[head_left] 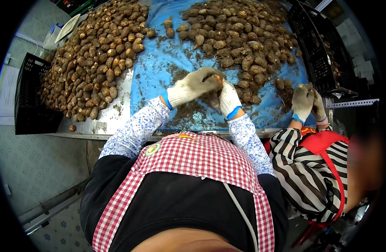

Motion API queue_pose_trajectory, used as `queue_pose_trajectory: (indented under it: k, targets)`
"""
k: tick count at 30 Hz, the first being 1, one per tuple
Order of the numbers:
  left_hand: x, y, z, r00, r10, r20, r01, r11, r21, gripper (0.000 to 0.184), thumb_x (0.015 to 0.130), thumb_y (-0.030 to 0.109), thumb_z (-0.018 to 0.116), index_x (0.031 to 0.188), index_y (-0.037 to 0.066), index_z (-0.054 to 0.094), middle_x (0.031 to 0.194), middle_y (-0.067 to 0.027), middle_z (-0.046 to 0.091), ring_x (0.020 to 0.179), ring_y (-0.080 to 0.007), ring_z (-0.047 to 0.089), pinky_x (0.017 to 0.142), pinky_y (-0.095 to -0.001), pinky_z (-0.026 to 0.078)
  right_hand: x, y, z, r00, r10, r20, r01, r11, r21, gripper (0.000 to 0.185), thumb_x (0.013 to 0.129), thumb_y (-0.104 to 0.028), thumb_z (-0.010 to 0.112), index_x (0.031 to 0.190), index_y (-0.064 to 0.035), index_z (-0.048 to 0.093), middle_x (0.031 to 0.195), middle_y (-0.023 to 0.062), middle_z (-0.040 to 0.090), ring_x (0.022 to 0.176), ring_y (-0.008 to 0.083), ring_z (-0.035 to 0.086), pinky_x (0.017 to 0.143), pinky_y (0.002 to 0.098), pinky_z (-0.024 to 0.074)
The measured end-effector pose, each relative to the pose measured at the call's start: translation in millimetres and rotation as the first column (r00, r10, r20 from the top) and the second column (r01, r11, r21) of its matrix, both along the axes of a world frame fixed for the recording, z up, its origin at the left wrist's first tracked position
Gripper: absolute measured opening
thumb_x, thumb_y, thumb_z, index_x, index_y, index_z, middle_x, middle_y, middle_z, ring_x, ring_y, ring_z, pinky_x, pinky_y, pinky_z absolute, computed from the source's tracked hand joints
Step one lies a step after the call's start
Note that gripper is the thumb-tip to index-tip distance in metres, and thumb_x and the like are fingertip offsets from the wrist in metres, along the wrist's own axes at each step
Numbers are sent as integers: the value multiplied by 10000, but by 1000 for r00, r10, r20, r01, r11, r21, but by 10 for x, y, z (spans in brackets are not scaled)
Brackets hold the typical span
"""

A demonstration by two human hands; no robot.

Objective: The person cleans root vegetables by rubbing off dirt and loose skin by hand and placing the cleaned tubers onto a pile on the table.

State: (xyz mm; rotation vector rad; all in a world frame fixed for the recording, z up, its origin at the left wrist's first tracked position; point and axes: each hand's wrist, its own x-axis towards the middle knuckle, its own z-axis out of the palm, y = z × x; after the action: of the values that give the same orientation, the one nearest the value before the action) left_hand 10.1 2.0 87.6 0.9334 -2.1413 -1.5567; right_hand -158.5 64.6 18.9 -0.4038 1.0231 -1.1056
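My left hand (pixel 197 86), in a soiled white knit glove, curls its fingers in front of my chest above the blue sheet. My right hand (pixel 229 99), gloved the same way, is closed and meets it fingertip to fingertip. Between them a small brown taro root (pixel 218 80) shows in part; the fingers cover most of it. What else the right fingers hold is hidden. Just beyond my hands lies a heap of dirt-covered, hairy taro roots (pixel 247 46). On the left a second heap of cleaner taro roots (pixel 100 59) spreads over the metal tabletop.
A blue plastic sheet (pixel 149 84) strewn with soil covers the table's middle. Black crates stand at the left (pixel 35 96) and right (pixel 323 50). Close on my right, a co-worker's gloved hands (pixel 303 102) are together over the table edge. A pale tray (pixel 68 27) stands behind the left heap.
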Motion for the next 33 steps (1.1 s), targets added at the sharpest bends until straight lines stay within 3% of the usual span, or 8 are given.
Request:
queue_pose_trajectory:
  k: [2, 7, 14, 22, 25, 26, 28, 33]
  targets:
    - [2, -61, -251, 968, 195, -159, -115, 905, 409, 397, 973, 221, 560, 1303, 14, 483, 1209, -185, 582, 1112, -247, 595, 919, -347, 507, 81, -13, 233, 863, -97, -496, 5, 983, -184, 422, 1037, -407, 393, 1213, -55, 545, 935, 100, 661, 601, 160, 633, 509, 290, 557]
    - [174, -3, -533, 772, 437, -461, 53, 680, 731, 408, 1018, 240, 487, 1343, 14, 385, 1238, -166, 523, 1086, -261, 609, 905, -451, 583, 153, -53, 341, 408, -311, -859, -340, 821, -459, 461, 853, -44, 688, 1281, 9, 525, 1222, 166, 562, 1045, 227, 617, 865, 313, 563]
    - [112, 96, -401, 676, 499, -542, 134, 640, 757, 340, 1006, 201, 523, 1266, 14, 407, 1124, -163, 558, 940, -270, 648, 820, -439, 603, 249, 72, 571, 704, -295, -646, -64, 879, -472, 265, 852, -75, 705, 1089, 21, 637, 1033, 123, 644, 929, 184, 648, 784, 306, 572]
    - [196, -22, -551, 491, 726, -481, 53, 527, 848, 460, 1013, 271, 502, 1352, -27, 411, 1262, -172, 538, 1142, -271, 564, 949, -440, 540, 70, 52, 656, 183, 455, -872, -626, 738, 253, 174, 921, -120, 637, 1077, -45, 654, 1045, 123, 672, 972, 201, 636, 809, 321, 549]
    - [226, -11, -551, 565, 679, -469, -8, 573, 820, 378, 1028, 207, 459, 1351, 15, 427, 1282, -154, 529, 1128, -263, 566, 947, -429, 536, -120, 0, 0, 659, -92, -747, -387, 810, -441, 251, 961, -233, 605, 962, 16, 633, 852, 145, 665, 772, 242, 649, 609, 359, 525]
    - [216, -8, -556, 605, 654, -454, -47, 599, 800, 355, 1034, 193, 437, 1350, 30, 426, 1277, -151, 528, 1120, -260, 570, 936, -417, 541, -44, -21, 523, 118, -115, -986, -556, 815, -162, 364, 958, -346, 602, 894, 11, 624, 751, 158, 631, 688, 265, 633, 582, 362, 502]
    - [157, 26, -533, 684, 557, -471, -71, 693, 717, 372, 1031, 199, 445, 1359, 26, 418, 1278, -159, 524, 1116, -259, 571, 910, -411, 550, 96, -86, 764, -110, 24, -994, -559, 825, 82, 412, 936, -410, 605, 851, -7, 617, 712, 172, 602, 641, 300, 617, 581, 378, 499]
    - [174, 14, -545, 658, 579, -482, 4, 637, 771, 380, 1019, 235, 499, 1319, 3, 477, 1257, -148, 551, 1127, -262, 567, 951, -437, 528, 115, -62, 378, 65, -256, -964, -597, 764, -244, 323, 924, -337, 589, 804, -37, 590, 710, 184, 598, 645, 351, 616, 614, 437, 502]
